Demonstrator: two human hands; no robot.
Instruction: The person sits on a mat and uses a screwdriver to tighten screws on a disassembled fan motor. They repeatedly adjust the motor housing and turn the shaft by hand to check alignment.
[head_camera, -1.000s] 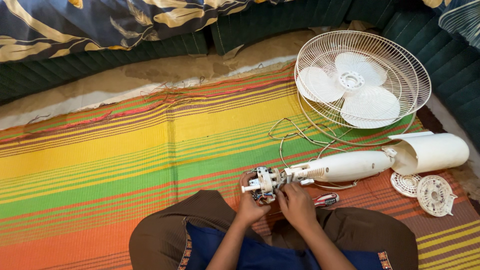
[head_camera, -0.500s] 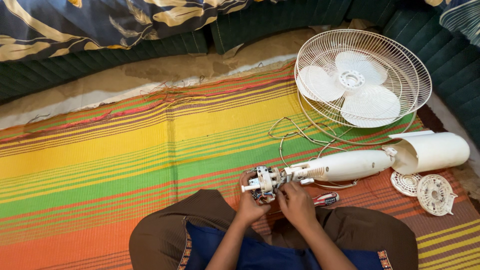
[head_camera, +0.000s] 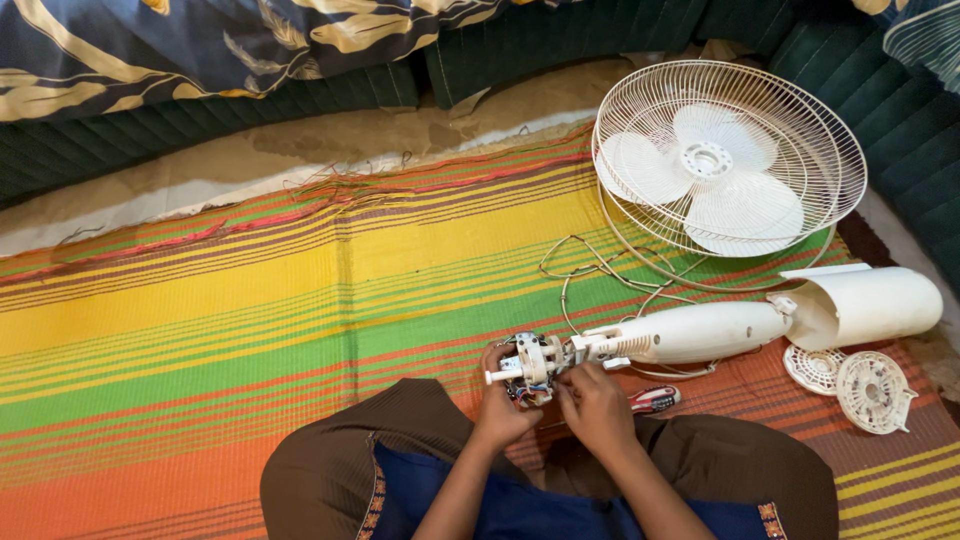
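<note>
I sit on a striped mat with a taken-apart white fan before me. My left hand (head_camera: 503, 405) grips the bare fan motor (head_camera: 532, 362) from below, its shaft pointing left. My right hand (head_camera: 592, 400) pinches at the motor's right side, where it joins the long white fan neck (head_camera: 690, 333). The neck runs right to a white cylindrical housing (head_camera: 868, 305). Thin wires (head_camera: 590, 275) loop from the motor across the mat.
A round wire guard with the three-blade white fan (head_camera: 728, 160) lies at the far right. Two small round white parts (head_camera: 848, 378) rest beside the housing. A red-handled tool (head_camera: 655, 401) lies by my right knee. Dark green cushions (head_camera: 200, 125) border the mat.
</note>
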